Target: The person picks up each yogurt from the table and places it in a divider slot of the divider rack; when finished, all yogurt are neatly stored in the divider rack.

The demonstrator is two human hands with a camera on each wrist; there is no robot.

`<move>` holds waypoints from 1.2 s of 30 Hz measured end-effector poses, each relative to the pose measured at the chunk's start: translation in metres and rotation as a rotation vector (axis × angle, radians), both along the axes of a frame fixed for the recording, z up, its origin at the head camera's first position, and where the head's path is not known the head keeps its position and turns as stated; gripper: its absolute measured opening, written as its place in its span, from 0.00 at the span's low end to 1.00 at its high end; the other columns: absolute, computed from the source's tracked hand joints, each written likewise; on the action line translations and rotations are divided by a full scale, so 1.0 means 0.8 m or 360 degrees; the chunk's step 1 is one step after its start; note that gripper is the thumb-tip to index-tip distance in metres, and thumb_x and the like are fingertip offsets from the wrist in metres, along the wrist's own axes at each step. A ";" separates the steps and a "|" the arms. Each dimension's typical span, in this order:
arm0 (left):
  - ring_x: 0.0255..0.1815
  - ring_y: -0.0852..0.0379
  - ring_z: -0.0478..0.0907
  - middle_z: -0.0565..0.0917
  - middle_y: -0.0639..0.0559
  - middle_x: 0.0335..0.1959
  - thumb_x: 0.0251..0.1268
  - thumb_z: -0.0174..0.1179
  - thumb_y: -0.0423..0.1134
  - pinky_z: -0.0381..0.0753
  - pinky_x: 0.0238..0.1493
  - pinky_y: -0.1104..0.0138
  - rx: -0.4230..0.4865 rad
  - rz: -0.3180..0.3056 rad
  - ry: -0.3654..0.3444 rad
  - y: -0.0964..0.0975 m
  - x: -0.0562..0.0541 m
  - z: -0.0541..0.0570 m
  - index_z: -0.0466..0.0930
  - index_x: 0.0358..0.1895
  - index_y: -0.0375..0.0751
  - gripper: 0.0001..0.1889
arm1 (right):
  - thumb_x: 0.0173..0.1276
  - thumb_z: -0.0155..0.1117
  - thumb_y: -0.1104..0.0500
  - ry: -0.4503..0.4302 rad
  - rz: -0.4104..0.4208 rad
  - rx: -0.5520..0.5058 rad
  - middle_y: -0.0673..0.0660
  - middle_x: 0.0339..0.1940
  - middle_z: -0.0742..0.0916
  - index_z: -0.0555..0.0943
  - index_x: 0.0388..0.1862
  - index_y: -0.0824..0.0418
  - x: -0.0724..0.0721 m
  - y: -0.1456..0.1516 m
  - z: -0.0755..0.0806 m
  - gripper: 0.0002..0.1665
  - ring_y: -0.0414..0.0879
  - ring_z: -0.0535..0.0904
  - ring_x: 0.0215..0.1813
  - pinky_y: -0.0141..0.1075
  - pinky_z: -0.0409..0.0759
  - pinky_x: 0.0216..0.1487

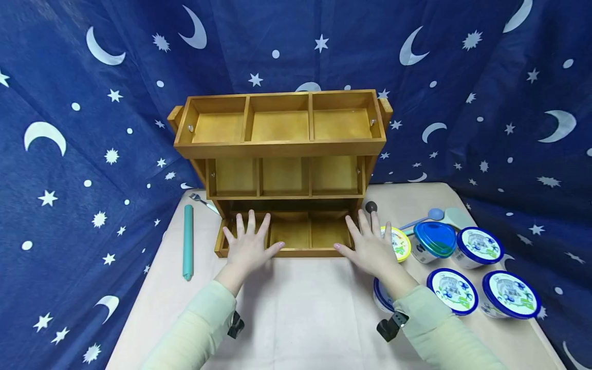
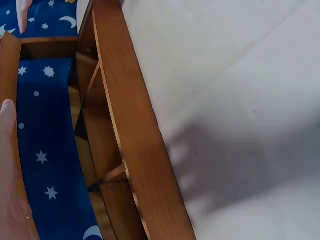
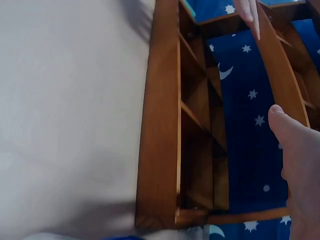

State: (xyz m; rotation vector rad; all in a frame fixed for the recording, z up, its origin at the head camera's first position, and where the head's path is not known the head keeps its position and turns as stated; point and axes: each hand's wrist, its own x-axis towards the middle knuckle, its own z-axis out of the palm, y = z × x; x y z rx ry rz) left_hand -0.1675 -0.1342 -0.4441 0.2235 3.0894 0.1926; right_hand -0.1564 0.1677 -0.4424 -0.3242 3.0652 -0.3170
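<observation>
A three-tier wooden organizer [image 1: 279, 149] stands at the back of the table, each tier split into three compartments with nothing visible inside. Both hands are spread with straight fingers in front of its lowest tier [image 1: 291, 253]. My left hand [image 1: 248, 249] is over the tier's left end, and my right hand [image 1: 370, 250] is at its right end, beside a yellow-lidded tub [image 1: 401, 244]. Neither hand holds anything. In the left wrist view a thumb [image 2: 7, 117] shows at the left edge; in the right wrist view a thumb [image 3: 282, 120] is near a wooden board. Whether the fingers touch the wood I cannot tell.
Several blue-lidded tubs [image 1: 481, 244] stand at right, one partly under the right forearm. Behind them lie a blue spoon [image 1: 435, 214] and pale green utensil [image 1: 458, 218]. A teal stick [image 1: 188, 241] and fork [image 1: 203, 203] lie at left. A starry blue cloth [image 1: 277, 41] hangs behind.
</observation>
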 end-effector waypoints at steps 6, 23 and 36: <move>0.72 0.32 0.30 0.39 0.38 0.75 0.55 0.36 0.78 0.33 0.58 0.29 0.0011 0.0031 -0.0026 -0.011 -0.006 0.000 0.42 0.75 0.60 0.46 | 0.59 0.38 0.21 -0.0043 -0.0059 -0.0023 0.66 0.75 0.47 0.50 0.76 0.54 -0.002 0.016 -0.003 0.56 0.64 0.28 0.73 0.63 0.20 0.62; 0.71 0.27 0.33 0.42 0.30 0.73 0.55 0.40 0.76 0.32 0.57 0.28 0.0088 0.0183 -0.0076 -0.057 -0.021 -0.018 0.44 0.76 0.50 0.50 | 0.62 0.42 0.25 -0.0132 -0.0203 -0.0115 0.70 0.74 0.44 0.48 0.75 0.61 -0.008 0.060 -0.006 0.55 0.69 0.27 0.71 0.67 0.24 0.61; 0.70 0.26 0.36 0.41 0.30 0.73 0.51 0.42 0.78 0.34 0.61 0.32 0.0239 0.0323 -0.0167 -0.111 -0.027 -0.064 0.42 0.75 0.44 0.55 | 0.57 0.47 0.23 -0.0214 -0.0244 -0.0188 0.75 0.72 0.49 0.47 0.75 0.64 -0.018 0.094 -0.023 0.62 0.75 0.32 0.70 0.67 0.32 0.64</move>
